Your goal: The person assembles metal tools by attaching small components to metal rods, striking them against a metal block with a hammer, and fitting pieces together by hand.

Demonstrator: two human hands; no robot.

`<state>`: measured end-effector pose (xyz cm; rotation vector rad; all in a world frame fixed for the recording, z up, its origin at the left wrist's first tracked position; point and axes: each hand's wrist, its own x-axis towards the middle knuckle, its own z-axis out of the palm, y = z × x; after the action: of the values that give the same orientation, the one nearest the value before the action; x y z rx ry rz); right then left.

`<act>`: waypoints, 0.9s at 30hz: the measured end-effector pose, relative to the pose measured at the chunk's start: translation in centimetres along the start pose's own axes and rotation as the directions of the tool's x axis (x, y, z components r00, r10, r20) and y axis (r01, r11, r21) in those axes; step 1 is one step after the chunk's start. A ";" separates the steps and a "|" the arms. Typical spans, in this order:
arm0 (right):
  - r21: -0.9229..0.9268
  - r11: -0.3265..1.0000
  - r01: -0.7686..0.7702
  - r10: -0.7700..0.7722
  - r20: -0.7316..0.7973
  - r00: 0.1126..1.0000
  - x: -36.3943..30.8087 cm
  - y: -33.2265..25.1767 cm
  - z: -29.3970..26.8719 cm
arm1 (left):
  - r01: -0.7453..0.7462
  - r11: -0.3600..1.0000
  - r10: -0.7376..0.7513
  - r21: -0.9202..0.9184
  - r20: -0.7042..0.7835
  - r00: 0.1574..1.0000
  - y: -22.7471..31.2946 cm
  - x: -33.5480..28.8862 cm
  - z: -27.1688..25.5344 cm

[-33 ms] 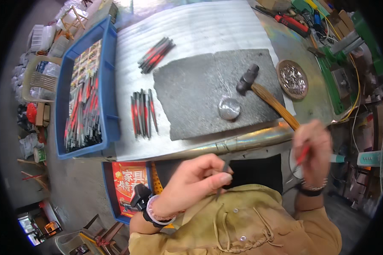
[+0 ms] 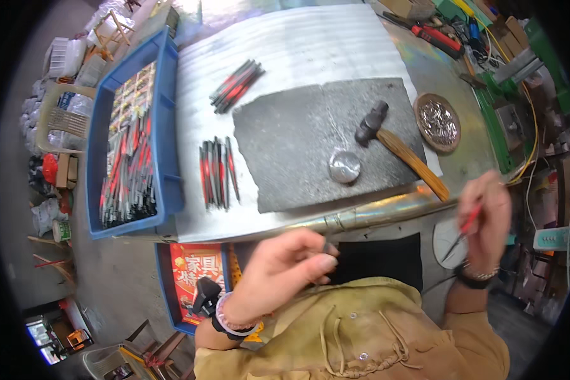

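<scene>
My left hand (image 2: 291, 263) is in front of my torso, thumb and fingers pinched on a thin dark rod (image 2: 326, 246), mostly hidden by the fingers. At the right, beyond the table's front edge, my right hand (image 2: 487, 206) grips a slim red-and-black pen-like tool (image 2: 468, 220), its dark thin end pointing down and left. Nearest to that hand is the wooden handle of a hammer (image 2: 404, 155), which lies on a grey stone slab (image 2: 285, 139). Beside the hammer head sits a round, shiny metal piece (image 2: 344, 166).
Bundles of red-and-black rods (image 2: 218, 174) lie left of the slab on white foam sheeting (image 2: 297, 47). A blue crate (image 2: 171, 126) holds many more. Right of the slab stands a round dish (image 2: 437, 122) of small shiny pieces. Green machinery (image 2: 491, 126) stands at far right.
My right hand has moved a little right, and the red-and-black tool in it shows more clearly. The dark rod at my left hand is less visible. The whole view has shifted slightly.
</scene>
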<state>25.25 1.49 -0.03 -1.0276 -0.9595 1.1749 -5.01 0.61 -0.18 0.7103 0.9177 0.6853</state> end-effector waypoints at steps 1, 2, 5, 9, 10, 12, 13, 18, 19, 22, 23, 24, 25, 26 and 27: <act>-0.142 0.990 0.000 -0.015 -0.108 0.994 1.0 -1.6 -1.1 | -0.084 0.990 0.089 0.112 -0.044 0.995 0.3 0.0 -1.1; -0.284 0.958 0.022 -0.066 -0.145 0.987 2.3 -1.9 -3.9 | -0.157 0.966 0.189 0.206 -0.147 0.971 0.8 0.0 -1.7; -0.437 0.898 -0.044 -0.067 -0.236 0.969 6.9 -1.6 -8.8 | -0.270 0.844 0.460 0.463 -0.368 0.808 1.9 0.5 -4.1; -0.721 0.684 -0.112 -0.012 -0.164 0.986 11.9 0.8 -13.2 | -0.189 0.666 0.660 0.722 -0.452 0.600 3.0 2.2 -7.8; -0.776 0.621 -0.107 -0.014 -0.148 0.989 12.8 1.5 -13.7 | -0.142 0.629 0.687 0.765 -0.460 0.563 3.1 2.6 -8.3; -0.811 0.576 -0.104 -0.042 -0.157 0.987 14.2 2.6 -15.2 | -0.098 0.535 0.744 0.839 -0.413 0.526 2.9 3.9 -9.4; -0.846 0.522 -0.107 -0.064 -0.164 0.984 14.9 3.0 -15.6 | -0.078 0.489 0.770 0.869 -0.388 0.506 2.7 4.5 -10.1; -0.930 0.361 -0.070 -0.189 -0.146 0.971 16.0 2.9 -14.4 | 0.136 0.335 0.809 0.932 -0.358 0.467 2.6 5.9 -10.4; -0.943 0.329 -0.042 -0.240 -0.127 0.962 16.1 2.9 -13.7 | 0.172 0.316 0.813 0.933 -0.359 0.458 2.7 6.0 -10.3; -0.966 0.253 0.059 -0.494 -0.076 0.866 14.9 2.8 -12.8 | 0.239 0.267 0.820 0.933 -0.351 0.452 2.9 6.4 -9.9; -0.964 0.261 0.056 -0.494 -0.083 0.865 14.1 2.4 -12.0 | 0.276 0.246 0.821 0.929 -0.351 0.450 3.0 6.5 -9.8; -0.923 0.381 0.051 -0.439 -0.131 0.889 13.0 1.8 -10.8 | 0.305 0.202 0.829 0.930 -0.329 0.453 2.9 6.3 -9.9; -0.873 0.487 0.034 -0.380 -0.176 0.908 11.7 1.0 -9.7 | 0.306 0.197 0.829 0.931 -0.325 0.456 3.0 6.3 -9.8; -0.869 0.493 0.032 -0.378 -0.181 0.908 10.4 0.8 -8.6 | 0.308 0.132 0.868 0.942 -0.260 0.423 3.1 6.2 -9.5; -0.809 0.585 0.048 -0.295 -0.157 0.943 8.9 0.5 -7.5 | 0.306 0.066 0.900 0.950 -0.189 0.393 3.2 6.3 -9.3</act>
<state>33.59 9.47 -1.98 -1.7151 -1.3649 0.3510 -11.09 9.64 -4.51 2.0804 2.3602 0.9085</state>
